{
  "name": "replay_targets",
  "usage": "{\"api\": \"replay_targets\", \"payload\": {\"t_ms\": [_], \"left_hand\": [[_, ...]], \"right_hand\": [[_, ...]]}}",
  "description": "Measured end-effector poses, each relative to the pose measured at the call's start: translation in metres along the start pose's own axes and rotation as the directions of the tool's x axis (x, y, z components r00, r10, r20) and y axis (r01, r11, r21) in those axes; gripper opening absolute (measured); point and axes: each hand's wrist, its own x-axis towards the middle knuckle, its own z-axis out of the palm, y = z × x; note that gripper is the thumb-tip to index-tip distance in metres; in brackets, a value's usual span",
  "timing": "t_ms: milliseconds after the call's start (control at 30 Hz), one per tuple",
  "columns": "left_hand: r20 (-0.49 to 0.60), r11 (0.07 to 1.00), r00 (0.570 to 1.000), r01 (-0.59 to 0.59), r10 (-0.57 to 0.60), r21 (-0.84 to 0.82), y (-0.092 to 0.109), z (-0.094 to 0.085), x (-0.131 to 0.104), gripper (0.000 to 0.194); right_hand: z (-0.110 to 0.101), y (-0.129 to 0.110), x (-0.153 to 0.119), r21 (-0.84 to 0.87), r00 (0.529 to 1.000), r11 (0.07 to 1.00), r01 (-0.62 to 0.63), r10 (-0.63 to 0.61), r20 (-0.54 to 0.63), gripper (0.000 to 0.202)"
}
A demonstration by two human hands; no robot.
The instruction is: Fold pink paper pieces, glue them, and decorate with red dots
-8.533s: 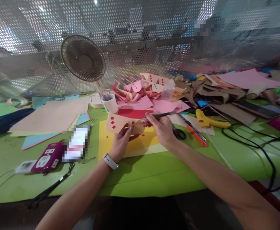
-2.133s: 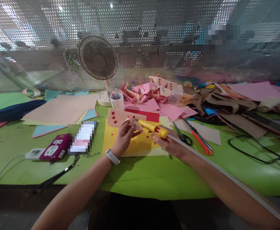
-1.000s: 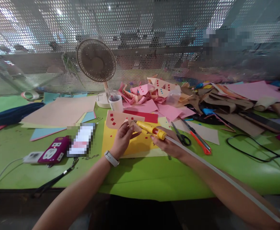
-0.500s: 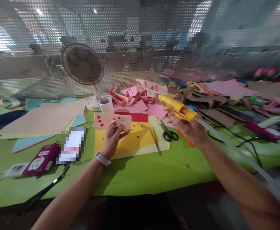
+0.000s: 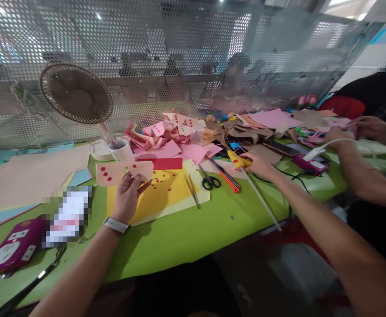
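Between thumb and fingers, my left hand (image 5: 128, 196) pinches a pale pink paper piece (image 5: 116, 171) with red diamond shapes on it. My right hand (image 5: 254, 164) is wrapped round a yellow hot glue gun (image 5: 238, 159), from which a long translucent glue stick (image 5: 264, 200) sticks out towards me. Below the held paper lies a yellow sheet (image 5: 161, 198) dotted with small red squares. A pair of tweezers (image 5: 192, 190) and black-handled scissors (image 5: 209, 179) rest by its right side. An orange utility knife (image 5: 228, 177) lies between the scissors and the glue gun.
A round fan (image 5: 77, 94) and a white cup (image 5: 121, 152) stand at the back left. Folded pink papers (image 5: 166, 132) are heaped by the perforated metal screen (image 5: 140, 48). A phone (image 5: 68, 215) and a purple device (image 5: 12, 246) lie left. Another person's hands (image 5: 341, 132) work at right.
My view has swung to the right, bringing another person's arms into sight. The glue gun has come down towards the table on the right. My left hand still holds the pink paper.
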Motion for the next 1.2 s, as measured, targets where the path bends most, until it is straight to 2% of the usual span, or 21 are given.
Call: {"api": "replay_targets", "payload": {"t_ms": [167,267,367,433,467,500,567,633,667,733,800,833,867,900,933,967,1000,1067,1100,1133,1200], "left_hand": [[-0.005,1.000,1.000,-0.001,0.001,0.002,0.001,0.000,0.001,0.033],[-0.013,1.000,1.000,-0.002,0.002,-0.009,0.001,-0.001,0.001,0.032],[-0.025,1.000,1.000,-0.011,0.010,-0.025,0.002,-0.002,0.002,0.032],[-0.044,0.999,0.999,-0.021,0.019,-0.040,0.003,-0.003,0.003,0.032],[-0.052,0.998,0.998,-0.025,0.023,-0.049,0.003,-0.003,0.004,0.032],[-0.056,0.998,0.998,-0.028,0.025,-0.058,0.004,-0.004,0.004,0.031],[-0.062,0.997,0.998,-0.037,0.032,-0.072,0.006,-0.005,0.005,0.029],[-0.072,0.995,0.996,-0.054,0.048,-0.085,0.009,-0.006,0.005,0.028],[-0.080,0.993,0.995,-0.066,0.059,-0.094,0.010,-0.007,0.006,0.028],[-0.094,0.989,0.993,-0.088,0.077,-0.116,0.012,-0.008,0.007,0.026],[-0.100,0.986,0.991,-0.099,0.086,-0.136,0.013,-0.010,0.009,0.024],[-0.099,0.985,0.991,-0.101,0.087,-0.140,0.013,-0.010,0.009,0.023],[-0.097,0.985,0.991,-0.101,0.087,-0.143,0.012,-0.010,0.009,0.021],[-0.095,0.984,0.992,-0.101,0.088,-0.144,0.012,-0.011,0.010,0.020],[-0.092,0.984,0.992,-0.103,0.090,-0.145,0.012,-0.011,0.010,0.020],[-0.093,0.983,0.991,-0.105,0.092,-0.147,0.012,-0.011,0.010,0.020],[-0.095,0.983,0.991,-0.108,0.094,-0.151,0.011,-0.011,0.010,0.020],[-0.099,0.981,0.990,-0.112,0.097,-0.159,0.011,-0.011,0.010,0.021],[-0.096,0.980,0.991,-0.110,0.095,-0.164,0.011,-0.011,0.010,0.021],[-0.092,0.980,0.992,-0.105,0.091,-0.168,0.011,-0.011,0.010,0.021],[-0.082,0.980,0.994,-0.092,0.079,-0.178,0.010,-0.011,0.010,0.021]], "right_hand": [[-0.003,0.010,0.006,0.112,0.997,0.993,0.030,-0.039,0.072,0.041],[-0.016,0.006,0.010,0.113,0.982,0.985,0.133,-0.147,0.122,0.037],[-0.024,-0.022,0.014,0.031,0.969,0.969,0.244,-0.245,0.015,0.025],[-0.020,-0.059,0.013,0.000,0.955,0.955,0.295,-0.295,-0.036,0.021],[-0.015,-0.081,0.012,-0.024,0.922,0.922,0.386,-0.385,0.028,0.022],[-0.008,-0.105,0.009,-0.045,0.864,0.865,0.500,-0.494,0.098,0.024],[0.006,-0.151,0.003,-0.084,0.678,0.678,0.731,-0.705,0.209,0.026],[0.020,-0.187,-0.003,-0.129,0.518,0.504,0.854,-0.799,0.305,0.026],[0.025,-0.199,-0.005,-0.148,0.451,0.426,0.892,-0.822,0.348,0.024],[0.031,-0.212,-0.006,-0.174,0.345,0.299,0.938,-0.850,0.399,0.024],[0.033,-0.214,-0.004,-0.170,0.271,0.219,0.961,-0.872,0.408,0.027],[0.032,-0.213,-0.001,-0.152,0.254,0.209,0.966,-0.878,0.405,0.028],[0.031,-0.210,0.002,-0.123,0.257,0.226,0.966,-0.880,0.398,0.029],[0.028,-0.208,0.004,-0.087,0.289,0.277,0.957,-0.877,0.383,0.029],[0.026,-0.207,0.007,-0.045,0.351,0.359,0.932,-0.867,0.353,0.027],[0.024,-0.206,0.010,-0.002,0.449,0.471,0.882,-0.840,0.304,0.024],[0.022,-0.206,0.013,0.046,0.577,0.602,0.798,-0.783,0.230,0.018],[0.022,-0.210,0.017,0.194,0.835,0.825,0.530,-0.548,0.052,0.008],[0.024,-0.212,0.018,0.294,0.919,0.877,0.381,-0.394,-0.014,0.010],[0.027,-0.215,0.019,0.395,0.966,0.884,0.250,-0.253,-0.047,0.014],[0.037,-0.219,0.020,0.542,0.996,0.837,0.082,-0.081,-0.026,0.018]]}}
